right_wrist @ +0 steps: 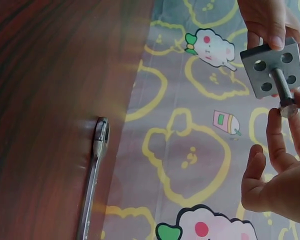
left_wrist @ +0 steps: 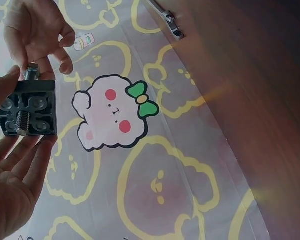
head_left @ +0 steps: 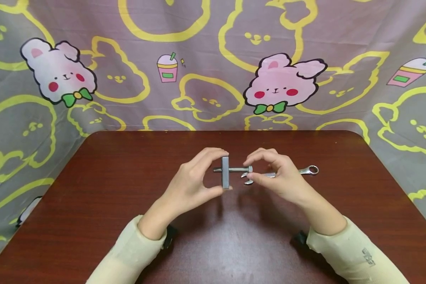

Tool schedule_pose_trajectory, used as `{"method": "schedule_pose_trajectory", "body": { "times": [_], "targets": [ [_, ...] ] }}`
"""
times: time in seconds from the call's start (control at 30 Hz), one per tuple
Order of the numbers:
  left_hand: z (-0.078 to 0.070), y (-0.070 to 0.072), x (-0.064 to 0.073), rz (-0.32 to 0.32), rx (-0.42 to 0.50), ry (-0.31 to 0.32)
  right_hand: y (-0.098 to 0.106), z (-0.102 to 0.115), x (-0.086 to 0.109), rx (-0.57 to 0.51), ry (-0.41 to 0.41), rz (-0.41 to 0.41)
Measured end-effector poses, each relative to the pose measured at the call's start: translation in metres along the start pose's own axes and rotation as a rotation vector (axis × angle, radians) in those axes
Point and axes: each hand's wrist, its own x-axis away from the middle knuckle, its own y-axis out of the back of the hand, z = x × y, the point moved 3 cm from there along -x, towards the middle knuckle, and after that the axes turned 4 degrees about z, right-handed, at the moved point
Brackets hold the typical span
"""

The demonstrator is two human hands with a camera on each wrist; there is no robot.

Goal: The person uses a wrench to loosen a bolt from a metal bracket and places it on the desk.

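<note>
A grey square plate (head_left: pixel 225 172) with a hole near each corner stands on edge above the table. My left hand (head_left: pixel 193 175) grips it by its top and bottom edges, thumb below. Through the plate's middle runs a long metal bolt (head_left: pixel 238 170), its threaded end (left_wrist: pixel 22 123) poking out on the ribbed side. My right hand (head_left: pixel 282 173) pinches the bolt head (right_wrist: pixel 288 109) between thumb and fingertip. Below and behind that hand lies a combination wrench (head_left: pixel 309 170) on the table, its middle partly hidden by the fingers.
The dark red-brown wooden table (head_left: pixel 127 157) has a far edge against a hanging cloth (head_left: pixel 213 59) printed with cartoon rabbits and yellow outlines. Both forearms, in pale sleeves (head_left: pixel 122 252), reach in from the near side.
</note>
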Motion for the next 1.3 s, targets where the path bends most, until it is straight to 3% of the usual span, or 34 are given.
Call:
{"method": "schedule_pose_trajectory", "body": {
  "times": [0.2, 0.43, 0.63, 0.8, 0.93, 1.3],
  "targets": [
    [0.000, 0.001, -0.001, -0.021, 0.002, -0.012, 0.001, -0.006, 0.000, -0.164, -0.102, 0.005],
    [0.000, 0.001, -0.002, -0.016, 0.002, -0.015, -0.004, -0.007, -0.001, -0.318, -0.092, 0.026],
    [0.000, 0.001, -0.001, -0.025, -0.003, -0.017, -0.007, -0.006, -0.001, -0.270, -0.081, -0.013],
    [0.001, 0.002, 0.000, -0.039, -0.006, -0.005, -0.010, -0.002, 0.002, -0.130, 0.004, -0.048],
    [0.002, 0.001, 0.000, -0.030, 0.001, -0.002, -0.011, -0.001, 0.002, -0.128, 0.043, -0.041],
    [0.001, 0.002, -0.002, -0.026, 0.000, -0.018, -0.006, -0.004, -0.001, -0.195, -0.123, -0.041]
  ]
}}
